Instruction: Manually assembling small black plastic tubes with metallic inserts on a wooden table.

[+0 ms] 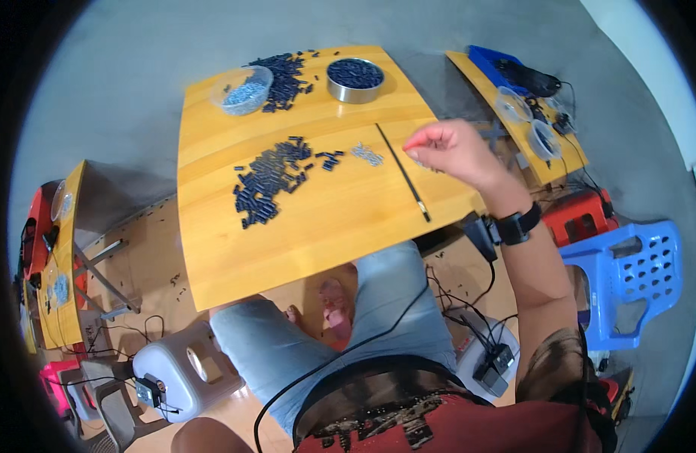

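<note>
My right hand [457, 155] hovers over the right side of the wooden table [325, 249], with thumb and forefinger pinched together. Whatever may be between the fingertips is too small to make out. Just left of it lies a thin black rod [401, 172] with a lighter band near its near end. Beyond the rod sits a little heap of small silvery pieces [367, 154]. A few short black tubes [330, 160] lie beside that heap, and a large pile of such tubes [268, 181] spreads further left. My left hand does not show.
At the table's far side stand a clear tub [246, 94] of small bluish pieces, a loose black pile [283, 79] and a round metal tin [355, 79] full of black tubes. A blue plastic chair [627, 279] is at right. Cables [480, 302] hang below the table's edge.
</note>
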The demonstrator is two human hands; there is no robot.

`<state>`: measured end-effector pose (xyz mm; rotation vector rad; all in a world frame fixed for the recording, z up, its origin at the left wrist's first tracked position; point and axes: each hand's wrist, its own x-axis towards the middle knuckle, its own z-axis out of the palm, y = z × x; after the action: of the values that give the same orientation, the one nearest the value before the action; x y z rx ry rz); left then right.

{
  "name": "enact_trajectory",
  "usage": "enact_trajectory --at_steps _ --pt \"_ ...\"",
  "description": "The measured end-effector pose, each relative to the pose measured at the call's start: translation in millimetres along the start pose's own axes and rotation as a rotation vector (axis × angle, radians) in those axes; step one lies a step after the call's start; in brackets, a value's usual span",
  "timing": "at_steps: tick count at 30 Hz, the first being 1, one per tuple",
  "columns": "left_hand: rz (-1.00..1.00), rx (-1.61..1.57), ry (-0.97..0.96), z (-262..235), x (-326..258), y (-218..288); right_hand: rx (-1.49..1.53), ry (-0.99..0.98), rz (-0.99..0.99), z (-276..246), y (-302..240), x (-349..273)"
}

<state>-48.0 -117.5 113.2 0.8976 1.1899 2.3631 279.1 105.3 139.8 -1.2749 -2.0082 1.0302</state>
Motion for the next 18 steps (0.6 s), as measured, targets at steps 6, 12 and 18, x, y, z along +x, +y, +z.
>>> enact_trajectory --at_steps 6,12,18 --pt "0.047 0.027 0.113 16 18 1 -0.150 0.095 -0.151 94 55 45" --pt "-0.633 0.287 -0.522 26 11 -78 -0.241 0.108 -0.200 112 52 76" --pt "-0.830 0.186 -0.496 27 -11 -114 -0.273 0.079 -0.224 128 50 80"
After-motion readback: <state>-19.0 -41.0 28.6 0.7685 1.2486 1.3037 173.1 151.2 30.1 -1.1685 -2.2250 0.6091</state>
